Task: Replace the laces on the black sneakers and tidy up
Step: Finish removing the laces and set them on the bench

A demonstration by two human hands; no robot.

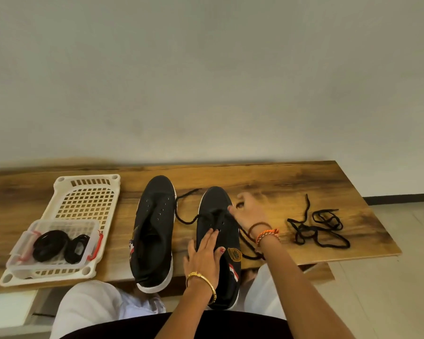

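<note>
Nearest: person's white-clad knees, w/ the near edge of the wooden table point(279, 182) just beyond.

Left hand point(205, 255), gold bangle on wrist, lies flat w/ straight fingers pressing on the right sneaker point(219, 243), over its tongue area; not gripping.

Right hand point(249, 214), thread bands on wrist, is at that sneaker's far right side by the eyelets. Fingers blurred, seem to pinch the black lace point(186, 216) threaded there; can't be sure. The lace's free ends trail left toward the other shoe and right under the wrist.

Left sneaker point(153, 231) sits just beside it, eyelets bare, heel over the table's near edge.

Near left: white basket tray point(88, 192) holding a clear box point(17, 255) w/ coiled black laces point(50, 244).

Right, apart from the shoes: loose tangled lace point(318, 228) on the table.

Far: plain wall.
</note>
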